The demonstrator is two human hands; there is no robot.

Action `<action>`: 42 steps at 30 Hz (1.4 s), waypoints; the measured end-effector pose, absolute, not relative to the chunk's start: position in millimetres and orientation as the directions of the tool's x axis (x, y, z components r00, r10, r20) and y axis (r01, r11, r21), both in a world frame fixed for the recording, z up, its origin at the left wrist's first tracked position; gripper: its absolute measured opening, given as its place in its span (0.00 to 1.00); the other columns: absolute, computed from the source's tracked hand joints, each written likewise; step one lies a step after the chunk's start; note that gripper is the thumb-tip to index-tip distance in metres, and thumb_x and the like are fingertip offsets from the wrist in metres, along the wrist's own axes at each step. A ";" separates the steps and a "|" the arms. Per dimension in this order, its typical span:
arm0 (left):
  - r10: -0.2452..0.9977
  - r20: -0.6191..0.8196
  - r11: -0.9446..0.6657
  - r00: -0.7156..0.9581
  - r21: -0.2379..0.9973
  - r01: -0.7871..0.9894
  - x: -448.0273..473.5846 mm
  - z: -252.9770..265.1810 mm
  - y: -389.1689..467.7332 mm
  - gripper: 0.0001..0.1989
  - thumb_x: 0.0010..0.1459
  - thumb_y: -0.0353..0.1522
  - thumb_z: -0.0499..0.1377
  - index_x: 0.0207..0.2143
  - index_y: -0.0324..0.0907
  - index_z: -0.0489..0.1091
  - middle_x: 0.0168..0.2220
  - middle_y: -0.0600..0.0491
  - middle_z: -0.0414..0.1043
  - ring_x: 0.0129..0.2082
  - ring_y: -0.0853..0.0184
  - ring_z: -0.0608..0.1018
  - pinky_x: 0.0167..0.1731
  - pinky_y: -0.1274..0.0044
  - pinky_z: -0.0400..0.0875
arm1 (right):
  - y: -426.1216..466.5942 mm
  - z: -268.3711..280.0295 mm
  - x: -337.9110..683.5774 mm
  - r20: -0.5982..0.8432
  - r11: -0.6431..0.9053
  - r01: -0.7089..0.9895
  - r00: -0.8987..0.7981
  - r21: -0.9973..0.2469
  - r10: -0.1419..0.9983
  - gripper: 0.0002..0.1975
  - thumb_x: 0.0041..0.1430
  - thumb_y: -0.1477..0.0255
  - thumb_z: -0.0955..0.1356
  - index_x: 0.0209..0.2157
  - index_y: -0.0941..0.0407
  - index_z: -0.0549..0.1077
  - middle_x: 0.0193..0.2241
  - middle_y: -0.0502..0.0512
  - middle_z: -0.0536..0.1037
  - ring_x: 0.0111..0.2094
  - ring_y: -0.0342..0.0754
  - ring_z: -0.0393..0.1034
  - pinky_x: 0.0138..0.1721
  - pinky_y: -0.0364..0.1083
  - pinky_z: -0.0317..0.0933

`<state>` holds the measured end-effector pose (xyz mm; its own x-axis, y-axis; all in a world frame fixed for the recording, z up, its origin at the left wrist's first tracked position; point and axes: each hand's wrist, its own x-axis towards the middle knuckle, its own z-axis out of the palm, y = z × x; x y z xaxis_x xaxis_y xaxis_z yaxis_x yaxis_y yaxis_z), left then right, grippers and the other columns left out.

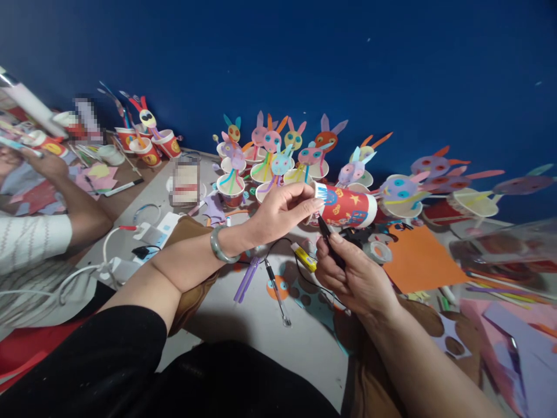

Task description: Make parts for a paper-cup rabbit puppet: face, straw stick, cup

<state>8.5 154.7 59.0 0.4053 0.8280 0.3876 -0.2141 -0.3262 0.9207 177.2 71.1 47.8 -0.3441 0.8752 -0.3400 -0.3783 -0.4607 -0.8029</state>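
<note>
A red paper cup (350,206) with yellow and blue prints is held on its side above the table. My left hand (278,216), with a bracelet on its wrist, pinches the cup's left end between thumb and fingers. A slim black pen-like tool (331,242) is gripped in my right hand (352,273); its tip is up against the cup's left end. I cannot make out its exact kind. Below the hands lie a clear pen (277,290), purple strips (246,280), a yellow glue tube (304,257) and an orange paper face (277,287).
Paper cups with rabbit-like paper faces (282,159) line the blue wall. Orange paper (420,258), a tape roll (380,252) and coloured sheets (500,342) lie right. Left are a power strip (163,229) with cables and another person's arm (82,191).
</note>
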 end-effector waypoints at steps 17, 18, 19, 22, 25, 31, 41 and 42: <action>0.839 0.347 -0.314 0.419 0.938 -0.148 7.5 61.4 154.8 0.21 0.60 0.49 0.66 0.28 0.41 0.69 0.24 0.58 0.64 0.25 0.74 0.66 0.26 0.78 0.63 | 69.6 46.2 175.7 -0.303 -0.395 -0.316 -0.301 -0.863 0.904 0.24 0.58 0.49 0.74 0.28 0.54 0.67 0.13 0.39 0.52 0.14 0.35 0.38 0.16 0.39 0.36; 0.839 0.343 -0.311 0.423 0.939 -0.146 7.5 61.5 155.0 0.21 0.60 0.49 0.66 0.28 0.41 0.69 0.24 0.58 0.64 0.26 0.74 0.66 0.26 0.78 0.63 | 69.5 45.7 175.8 -0.303 -0.394 -0.309 -0.302 -0.866 0.904 0.24 0.58 0.48 0.74 0.28 0.54 0.68 0.13 0.39 0.52 0.14 0.35 0.38 0.16 0.39 0.36; 0.838 0.339 -0.307 0.427 0.941 -0.144 7.4 61.6 155.2 0.21 0.59 0.49 0.66 0.29 0.41 0.70 0.25 0.58 0.64 0.26 0.74 0.66 0.27 0.78 0.64 | 69.5 45.2 175.9 -0.303 -0.393 -0.303 -0.305 -0.868 0.903 0.25 0.58 0.48 0.74 0.28 0.54 0.68 0.13 0.39 0.52 0.14 0.35 0.39 0.16 0.39 0.36; 0.836 0.325 -0.299 0.442 0.945 -0.130 6.7 62.4 155.9 0.21 0.58 0.49 0.67 0.30 0.40 0.71 0.25 0.58 0.65 0.26 0.73 0.67 0.28 0.77 0.64 | 69.5 44.2 176.4 -0.300 -0.387 -0.288 -0.304 -0.876 0.904 0.25 0.58 0.47 0.73 0.29 0.54 0.69 0.13 0.40 0.53 0.14 0.35 0.39 0.17 0.39 0.37; 0.828 0.325 -0.316 0.457 0.944 -0.100 5.1 63.7 156.5 0.21 0.58 0.50 0.66 0.30 0.40 0.71 0.25 0.58 0.66 0.27 0.73 0.66 0.29 0.77 0.64 | 69.7 43.6 177.2 -0.303 -0.384 -0.275 -0.295 -0.882 0.906 0.25 0.58 0.46 0.73 0.29 0.54 0.69 0.13 0.40 0.54 0.14 0.36 0.40 0.16 0.39 0.38; 0.775 0.385 -0.466 0.502 0.884 0.042 0.5 63.8 158.3 0.19 0.65 0.45 0.59 0.28 0.41 0.69 0.25 0.57 0.63 0.27 0.72 0.63 0.29 0.76 0.59 | 71.5 43.4 178.4 -0.318 -0.384 -0.224 -0.279 -0.896 0.906 0.26 0.57 0.45 0.73 0.29 0.55 0.70 0.12 0.40 0.54 0.14 0.35 0.41 0.15 0.39 0.39; 0.689 0.384 -0.561 0.615 0.819 0.118 -4.6 63.6 165.5 0.14 0.67 0.37 0.54 0.29 0.42 0.70 0.26 0.56 0.64 0.29 0.70 0.65 0.31 0.75 0.61 | 74.2 45.8 177.6 -0.323 -0.381 -0.205 -0.264 -0.902 0.909 0.26 0.56 0.45 0.74 0.29 0.54 0.70 0.12 0.40 0.55 0.13 0.36 0.40 0.14 0.39 0.37; 0.677 0.376 -0.560 0.632 0.821 0.112 -5.1 63.3 166.1 0.11 0.66 0.35 0.55 0.31 0.42 0.71 0.27 0.56 0.65 0.28 0.70 0.65 0.31 0.76 0.62 | 74.3 46.2 177.6 -0.324 -0.381 -0.208 -0.264 -0.901 0.909 0.26 0.56 0.45 0.73 0.29 0.54 0.70 0.12 0.40 0.55 0.13 0.36 0.40 0.14 0.39 0.37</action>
<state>-5.1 166.1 63.3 0.6321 0.6775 0.3762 0.1123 -0.5604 0.8206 177.6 74.3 46.2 -0.2635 0.9088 -0.3236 -0.2084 -0.3811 -0.9007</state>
